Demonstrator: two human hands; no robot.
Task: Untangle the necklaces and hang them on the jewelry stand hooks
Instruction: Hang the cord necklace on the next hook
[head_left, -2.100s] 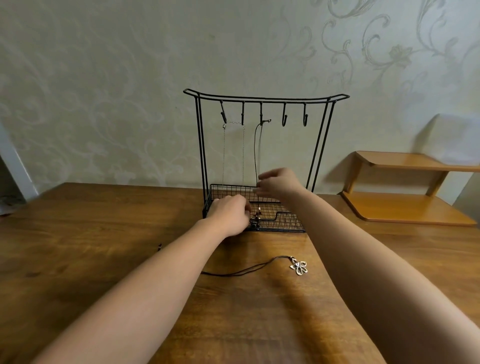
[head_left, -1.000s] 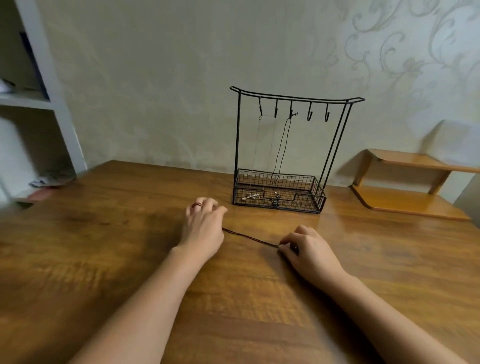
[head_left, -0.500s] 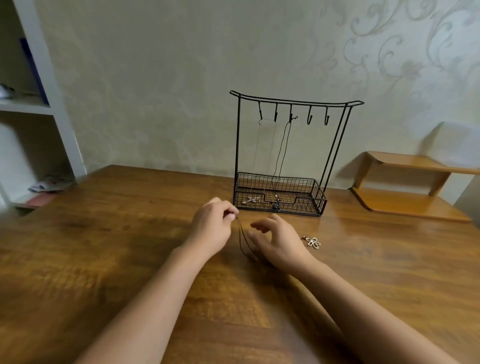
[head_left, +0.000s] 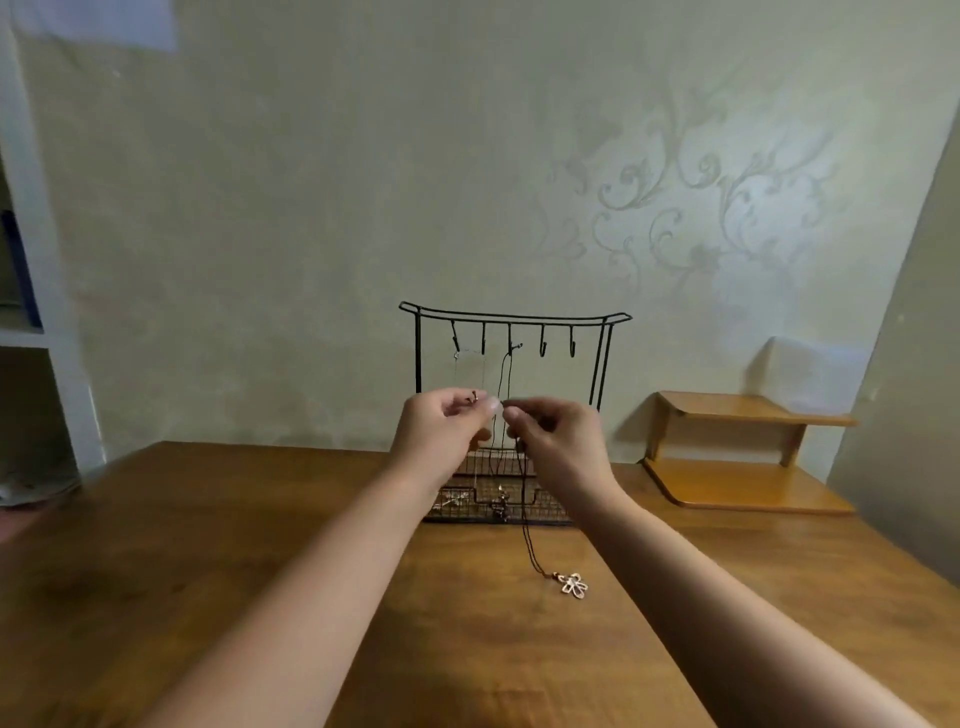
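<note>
Black wire jewelry stand at table's far edge; basket base holds two pendants from necklaces already hung on left hooks. Both hands raised: left hand and right hand each pinch the dark cord necklace. Its flower pendant rests on wood. Wooden shelf right, patterned wallpaper behind.

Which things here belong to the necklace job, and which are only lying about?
For the job:
- black wire jewelry stand
- dark cord necklace with silver flower pendant, pinched by left hand and right hand
- thin silver chain and dark cord on the hooks

Lying about:
- small wooden corner shelf
- white shelving
</note>
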